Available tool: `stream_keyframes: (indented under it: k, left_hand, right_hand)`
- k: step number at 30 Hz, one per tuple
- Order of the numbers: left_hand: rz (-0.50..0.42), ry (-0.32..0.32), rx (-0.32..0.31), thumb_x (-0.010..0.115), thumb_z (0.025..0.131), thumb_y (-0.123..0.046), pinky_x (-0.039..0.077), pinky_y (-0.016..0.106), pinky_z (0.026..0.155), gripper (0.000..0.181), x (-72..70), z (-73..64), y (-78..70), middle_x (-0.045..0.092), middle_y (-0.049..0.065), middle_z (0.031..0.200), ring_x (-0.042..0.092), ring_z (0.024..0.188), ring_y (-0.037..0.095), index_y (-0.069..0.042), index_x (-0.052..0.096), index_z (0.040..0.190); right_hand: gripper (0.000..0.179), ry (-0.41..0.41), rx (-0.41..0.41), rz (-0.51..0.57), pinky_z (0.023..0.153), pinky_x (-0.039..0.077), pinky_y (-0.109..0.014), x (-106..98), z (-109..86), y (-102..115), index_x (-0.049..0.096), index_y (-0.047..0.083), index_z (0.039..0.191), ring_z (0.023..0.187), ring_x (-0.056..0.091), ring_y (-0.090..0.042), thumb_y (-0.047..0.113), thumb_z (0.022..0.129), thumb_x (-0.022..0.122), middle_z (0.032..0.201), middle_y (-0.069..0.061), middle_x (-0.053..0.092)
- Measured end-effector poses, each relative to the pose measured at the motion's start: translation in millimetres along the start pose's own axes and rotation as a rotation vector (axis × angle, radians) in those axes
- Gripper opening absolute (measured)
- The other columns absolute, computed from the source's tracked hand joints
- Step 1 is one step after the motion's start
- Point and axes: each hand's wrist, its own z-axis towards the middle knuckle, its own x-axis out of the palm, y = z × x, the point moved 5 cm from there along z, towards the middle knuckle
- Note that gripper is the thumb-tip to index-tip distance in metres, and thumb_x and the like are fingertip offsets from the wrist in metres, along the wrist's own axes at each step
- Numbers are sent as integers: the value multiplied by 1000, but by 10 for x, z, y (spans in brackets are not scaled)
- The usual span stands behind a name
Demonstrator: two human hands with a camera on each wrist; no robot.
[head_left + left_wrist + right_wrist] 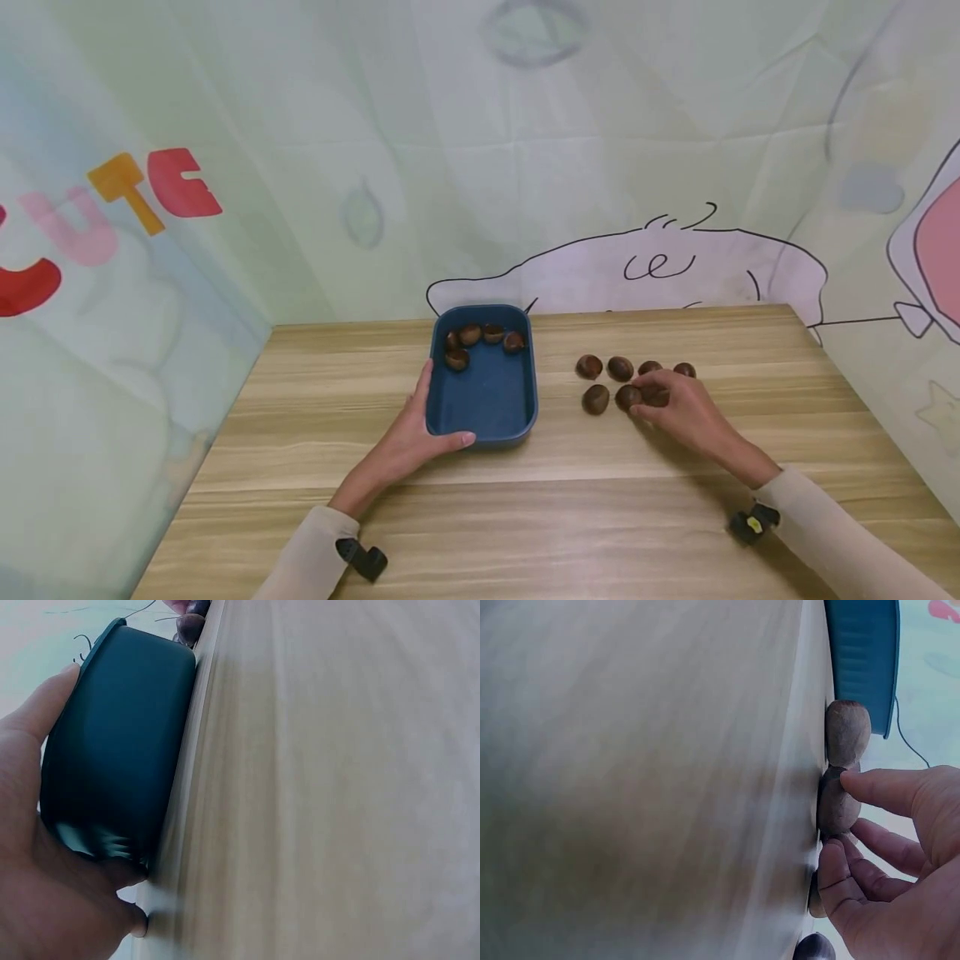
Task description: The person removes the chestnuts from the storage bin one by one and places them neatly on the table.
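A dark blue rectangular tray sits left of the middle of the table, with several brown chestnuts at its far end. My left hand grips the tray's near left corner, the thumb along the near rim and the fingers against the left side. To the right of the tray, loose chestnuts lie in two rows. My right hand pinches a chestnut in the nearer row between thumb and fingers, low at the tabletop. That hand partly covers the chestnuts behind it.
The wooden table reaches back to a printed curtain with cartoon drawings and letters. Each wrist bears a small black camera, such as the right wrist camera.
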Motion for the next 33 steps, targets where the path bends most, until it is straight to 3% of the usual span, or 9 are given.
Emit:
stream_keyframes:
  k: [7,16,24,33]
  left_hand:
    - [-2,5,9,90,89,-50,17,74,128,133,-7,12,-11,-1,14,185,7,168,46,-35,-10,177]
    - [2,8,9,90,90,-51,18,74,128,133,-17,20,-12,-1,15,185,8,168,46,-36,-10,177]
    - [6,7,9,90,90,-51,17,74,128,134,-19,30,-3,0,15,185,7,168,47,-34,-10,177]
    - [-10,2,15,90,90,-51,21,73,128,134,2,16,20,2,18,184,12,167,47,-32,-10,177]
  right_hand:
    - [34,-21,-5,45,78,60,-27,-80,-9,31,78,-4,121,90,77,-27,3,90,90,107,-17,80]
    - [31,-55,-15,75,81,62,-27,-171,13,61,78,-5,121,95,78,-31,2,92,88,119,-22,78]
    - [29,-85,-78,51,80,61,-28,-227,107,183,78,-8,118,93,74,-33,-3,91,85,107,-21,78]
    - [29,-42,-76,60,78,59,-27,-209,299,353,76,-6,122,94,76,-33,3,95,84,115,-21,78]
